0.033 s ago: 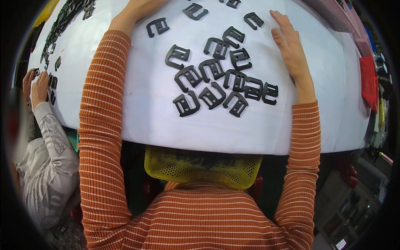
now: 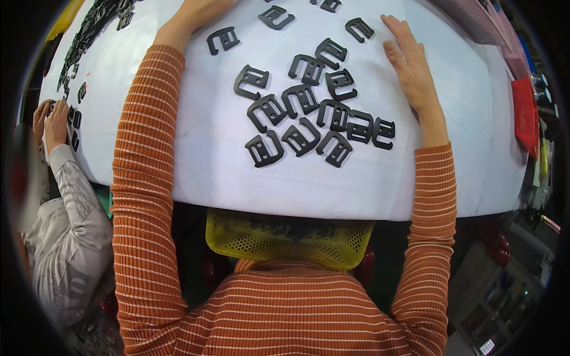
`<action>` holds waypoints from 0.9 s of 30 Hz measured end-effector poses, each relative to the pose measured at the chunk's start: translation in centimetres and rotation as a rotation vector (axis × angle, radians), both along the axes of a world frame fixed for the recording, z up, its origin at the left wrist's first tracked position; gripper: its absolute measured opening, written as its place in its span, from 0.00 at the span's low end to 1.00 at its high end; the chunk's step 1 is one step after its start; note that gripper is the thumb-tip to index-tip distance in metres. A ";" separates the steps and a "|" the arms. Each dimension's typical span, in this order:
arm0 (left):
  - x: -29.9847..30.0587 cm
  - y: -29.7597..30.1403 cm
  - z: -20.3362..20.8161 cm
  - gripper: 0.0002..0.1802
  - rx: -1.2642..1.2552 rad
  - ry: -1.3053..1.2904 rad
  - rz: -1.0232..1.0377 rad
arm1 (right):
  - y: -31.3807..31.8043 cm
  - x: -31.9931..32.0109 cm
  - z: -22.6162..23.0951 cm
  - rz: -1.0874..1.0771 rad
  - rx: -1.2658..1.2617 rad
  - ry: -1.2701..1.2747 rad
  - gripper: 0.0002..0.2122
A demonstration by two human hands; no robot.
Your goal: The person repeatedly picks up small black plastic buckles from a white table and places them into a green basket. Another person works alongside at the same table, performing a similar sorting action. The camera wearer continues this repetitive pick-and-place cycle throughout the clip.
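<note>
Several black buckles with an open hook side (image 2: 301,99) lie loosely grouped on the white tabletop between my forearms. Some of them touch or overlap. My right hand (image 2: 409,65) rests at the right of the group, fingers stretched out and holding nothing. Nearest to it is a single buckle (image 2: 359,29), a little left of the fingertips. My left hand (image 2: 200,10) reaches to the top edge of the picture, where its fingers are cut off from sight. Just below and right of that hand lies another buckle (image 2: 223,40).
At the far left, a co-worker's hands (image 2: 56,121) are beside a long heap of black parts (image 2: 89,35). A yellow perforated basket (image 2: 285,246) with dark contents sits below the table's near edge. Pink (image 2: 484,21) and red (image 2: 525,118) baskets line the right side.
The co-worker's hands at the left have come slightly closer together. My own hands and the buckles keep their places, apart from a tiny shift of the whole view.
</note>
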State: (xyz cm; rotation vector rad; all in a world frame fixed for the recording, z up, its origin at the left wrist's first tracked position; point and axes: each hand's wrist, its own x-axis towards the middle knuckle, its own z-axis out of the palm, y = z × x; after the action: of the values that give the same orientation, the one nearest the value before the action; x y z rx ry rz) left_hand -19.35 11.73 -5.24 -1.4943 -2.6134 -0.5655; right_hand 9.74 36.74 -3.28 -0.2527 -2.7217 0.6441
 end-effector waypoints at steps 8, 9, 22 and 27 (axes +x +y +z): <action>-0.2 -0.5 -0.4 0.26 -0.182 0.263 -0.072 | -0.3 0.0 -0.6 -0.034 0.014 -0.007 0.29; -0.1 -0.4 -0.5 0.27 -0.132 0.195 -0.058 | -0.4 0.0 -0.6 -0.031 0.046 -0.013 0.29; 1.0 -0.6 0.9 0.31 -0.002 -0.120 0.060 | -0.8 0.5 -0.4 0.009 0.100 -0.027 0.31; 1.3 -0.6 1.5 0.31 -0.007 -0.122 0.072 | -1.1 0.3 0.0 -0.001 0.069 -0.036 0.31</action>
State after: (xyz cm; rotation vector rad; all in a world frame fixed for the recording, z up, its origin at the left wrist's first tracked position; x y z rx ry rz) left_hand -18.09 11.09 -3.72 -1.4030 -2.7500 -0.6612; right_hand 10.02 35.61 -3.25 -0.2515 -2.7718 0.5485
